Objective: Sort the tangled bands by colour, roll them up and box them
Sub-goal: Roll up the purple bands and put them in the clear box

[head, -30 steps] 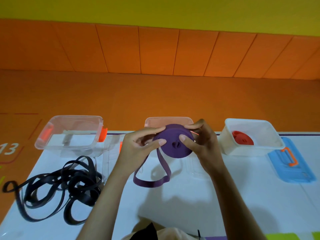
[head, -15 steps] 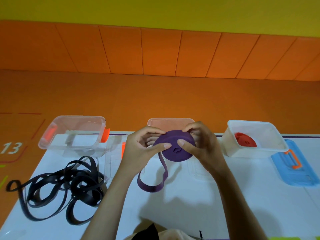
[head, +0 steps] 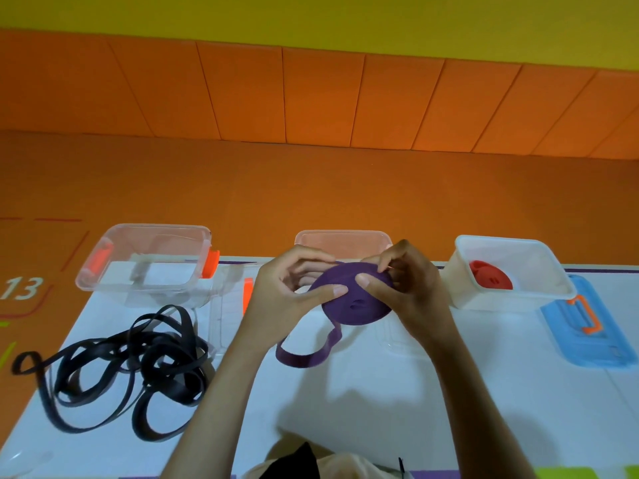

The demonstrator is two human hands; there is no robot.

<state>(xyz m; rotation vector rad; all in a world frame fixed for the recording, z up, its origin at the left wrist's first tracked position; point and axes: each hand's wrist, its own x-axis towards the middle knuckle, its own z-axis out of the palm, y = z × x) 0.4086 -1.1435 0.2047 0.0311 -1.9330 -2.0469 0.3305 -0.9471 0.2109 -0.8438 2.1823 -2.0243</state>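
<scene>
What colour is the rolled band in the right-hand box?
Red; the rolled band in the white box shows best in the head view.

3 boxes: clear box, pinkish box, white box. 2 rolled bands: purple roll, red roll. 1 black tangle, strand no. unclear. 1 blue lid.

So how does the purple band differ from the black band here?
The purple band is mostly wound into a tight roll, with a short tail left loose; the black band is a loose tangle. The purple band is gripped by the left hand and right hand above the table; the black band lies on the table at the left, untouched. Both are flat bands, and neither is in a box.
</scene>
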